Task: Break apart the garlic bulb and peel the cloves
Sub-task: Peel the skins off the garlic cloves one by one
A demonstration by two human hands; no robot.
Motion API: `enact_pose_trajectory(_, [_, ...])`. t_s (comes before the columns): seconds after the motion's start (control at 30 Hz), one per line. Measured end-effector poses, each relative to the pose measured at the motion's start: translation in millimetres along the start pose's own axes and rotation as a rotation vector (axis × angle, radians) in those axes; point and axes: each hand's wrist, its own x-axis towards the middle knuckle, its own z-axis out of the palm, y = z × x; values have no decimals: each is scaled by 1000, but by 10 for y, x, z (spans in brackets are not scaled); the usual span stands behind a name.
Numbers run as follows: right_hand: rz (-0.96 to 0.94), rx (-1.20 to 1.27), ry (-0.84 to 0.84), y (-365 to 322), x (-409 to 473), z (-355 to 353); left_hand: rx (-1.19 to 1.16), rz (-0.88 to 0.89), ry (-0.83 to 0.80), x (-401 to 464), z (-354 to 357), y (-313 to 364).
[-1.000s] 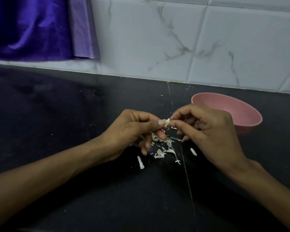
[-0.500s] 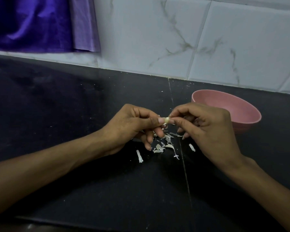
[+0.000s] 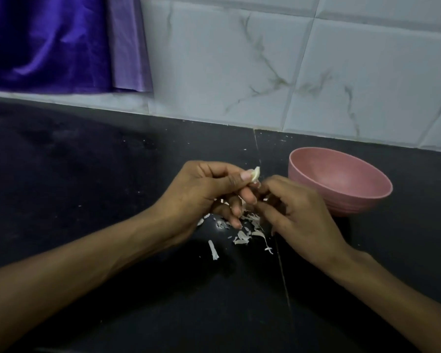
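Note:
My left hand point(image 3: 201, 194) pinches a small pale garlic clove point(image 3: 255, 174) between thumb and forefinger, above the black counter point(image 3: 112, 174). Just right of it, my right hand point(image 3: 295, 215) has its fingers curled, and a tiny white scrap of skin point(image 3: 265, 199) shows at them. The fingertips of both hands are close together, below the clove. Several white bits of garlic peel point(image 3: 247, 230) lie scattered on the counter under and between the hands. No whole bulb is visible.
A pink bowl point(image 3: 362, 200) stands on the counter right behind my right hand; its visible inside looks bare. A white marbled tile wall point(image 3: 265, 72) runs along the back, with purple cloth point(image 3: 49, 42) hanging at the upper left.
My right hand has let go of the clove's tip and dropped slightly, pulling toward me. The left hand now holds the clove alone, raised a little.

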Motion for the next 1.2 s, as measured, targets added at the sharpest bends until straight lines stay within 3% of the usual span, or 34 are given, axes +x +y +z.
enact_pose_trajectory(0.17, [233,391,117,-58,65,-152,50,-69,-2,30,-106,-75])
enact_pose_trajectory(0.27, [258,523,99,-98,87,-179,59,-89,-57,9,-105,-112])
enact_pose_trajectory(0.53, [252,549,20,-125,78,-166,70,-133,-186,-26,-68,-120])
enact_pose_trajectory(0.9, [375,582,48,-125,93,-190,141,-67,-52,-20,-57,-73])
enact_pose_trajectory(1.03, [407,593,64,-134,100,-190,294,55,-67,-34,-59,-92])
enact_pose_trajectory(1.2, [430,634,36,-175,90,-155,382,116,39,-36,-88,-140])
